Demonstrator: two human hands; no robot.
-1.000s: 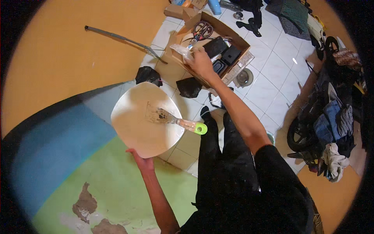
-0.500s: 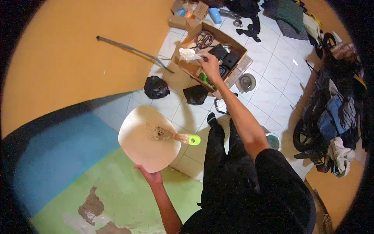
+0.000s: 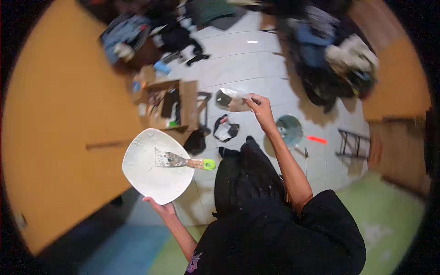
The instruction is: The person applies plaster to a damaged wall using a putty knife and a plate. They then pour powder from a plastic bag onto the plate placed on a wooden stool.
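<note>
My left hand [image 3: 161, 208] grips the lower rim of a white, rounded-square plate [image 3: 146, 183]; most of its fingers are hidden underneath. On the plate lies a putty knife [image 3: 178, 161] with a smeared blade, its lime-tipped handle jutting past the right rim. My right hand [image 3: 261, 110] is raised over the floor and pinches a crumpled, translucent plastic bag [image 3: 238, 101] between thumb and fingers. Whether the bag holds anything is hard to tell.
An open cardboard box [image 3: 189, 103] of tools stands beyond the plate. Black plastic bags [image 3: 195, 143] sit near my feet. A bucket [image 3: 289, 129] stands right of my legs, beside an orange-handled tool [image 3: 316, 139]. Clothes are heaped [image 3: 316, 50] at the far right.
The view has turned, so the box now lies farther left. My right hand has moved from above the box to the right of it, still holding the plastic bag. My left hand keeps the plate.
</note>
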